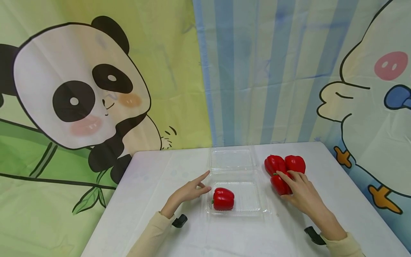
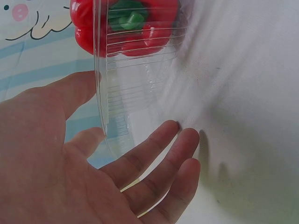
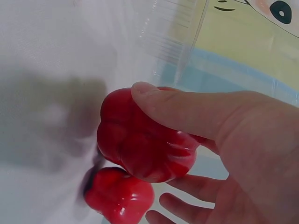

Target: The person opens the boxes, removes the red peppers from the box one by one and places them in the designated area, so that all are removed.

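A clear plastic clamshell box (image 1: 248,198) lies unfolded on the table, with one red bell pepper (image 1: 223,200) in the left part of its near half. My left hand (image 1: 189,191) is at the box's left side, fingers extended; in the left wrist view its thumb and index finger meet the clear wall (image 2: 100,105). On the right, my right hand (image 1: 303,192) grips the nearest of three grouped red bell peppers (image 1: 278,185), thumb on one side and fingers on the other. Right behind it sit two more peppers, a left one (image 1: 275,164) and a right one (image 1: 295,163).
The box's transparent lid half (image 1: 232,159) lies flat toward the back. A white cloth covers the table (image 1: 160,171). Cartoon-printed curtains (image 1: 237,71) hang along the table's far edge. Each wrist wears a black strap mount (image 1: 179,221).
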`<move>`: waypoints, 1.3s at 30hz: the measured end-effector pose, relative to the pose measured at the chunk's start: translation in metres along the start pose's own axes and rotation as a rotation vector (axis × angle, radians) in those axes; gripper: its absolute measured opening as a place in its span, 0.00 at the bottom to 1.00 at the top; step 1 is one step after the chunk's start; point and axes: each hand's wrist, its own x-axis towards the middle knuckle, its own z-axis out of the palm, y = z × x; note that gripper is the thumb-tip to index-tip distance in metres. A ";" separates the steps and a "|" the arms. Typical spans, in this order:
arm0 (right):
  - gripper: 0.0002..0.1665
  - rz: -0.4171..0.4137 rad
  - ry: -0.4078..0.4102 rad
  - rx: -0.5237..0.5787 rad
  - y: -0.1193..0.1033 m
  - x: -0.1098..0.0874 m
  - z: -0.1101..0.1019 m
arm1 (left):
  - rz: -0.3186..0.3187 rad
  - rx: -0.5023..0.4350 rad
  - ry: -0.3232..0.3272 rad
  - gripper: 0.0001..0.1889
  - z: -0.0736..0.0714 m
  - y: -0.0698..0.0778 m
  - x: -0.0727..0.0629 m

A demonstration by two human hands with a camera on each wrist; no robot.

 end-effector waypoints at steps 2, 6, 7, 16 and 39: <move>0.58 0.005 -0.008 0.003 0.000 0.001 0.001 | -0.001 -0.005 0.000 0.41 0.000 0.001 0.000; 0.58 0.004 -0.014 0.002 0.000 0.001 0.002 | -0.005 -0.012 -0.002 0.40 0.000 0.002 0.000; 0.58 0.004 -0.015 0.000 0.000 0.001 0.003 | -0.005 -0.010 -0.002 0.40 0.000 0.002 0.000; 0.56 0.003 -0.020 -0.002 -0.001 0.000 0.009 | 0.013 0.002 0.001 0.40 0.000 0.002 -0.002; 0.57 0.046 -0.026 0.019 -0.001 0.002 0.013 | 0.013 -0.002 0.004 0.41 0.000 0.001 -0.002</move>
